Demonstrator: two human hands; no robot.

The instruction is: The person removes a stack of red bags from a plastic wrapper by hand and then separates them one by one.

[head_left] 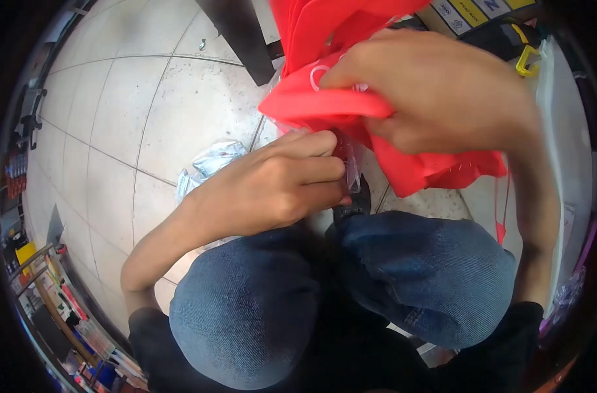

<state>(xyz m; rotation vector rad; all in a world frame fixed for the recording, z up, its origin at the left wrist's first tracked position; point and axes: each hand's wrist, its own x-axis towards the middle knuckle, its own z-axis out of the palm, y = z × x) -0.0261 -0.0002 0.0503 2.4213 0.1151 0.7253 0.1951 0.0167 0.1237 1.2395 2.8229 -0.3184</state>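
Observation:
Red fabric (416, 171) with white printing, which looks like a bag with a thin red strap, hangs in front of my knees. My right hand (436, 92) is closed on a fold of it, slightly blurred. Just below and to the left, my left hand (288, 173) is curled into a fist against clear plastic film (354, 160). The film shows on both sides of its knuckles, beneath the red fabric. More red fabric (318, 26) rises behind both hands. What lies inside my left palm is hidden.
A crumpled silvery-white plastic packet (216, 157) lies on the tiled floor (102, 105) beyond my left forearm. A dark table leg (239, 39) stands ahead. Boxes with yellow labels (472, 16) are at upper right, beside a white panel (563, 131). Stocked shelving (75, 314) runs along the left.

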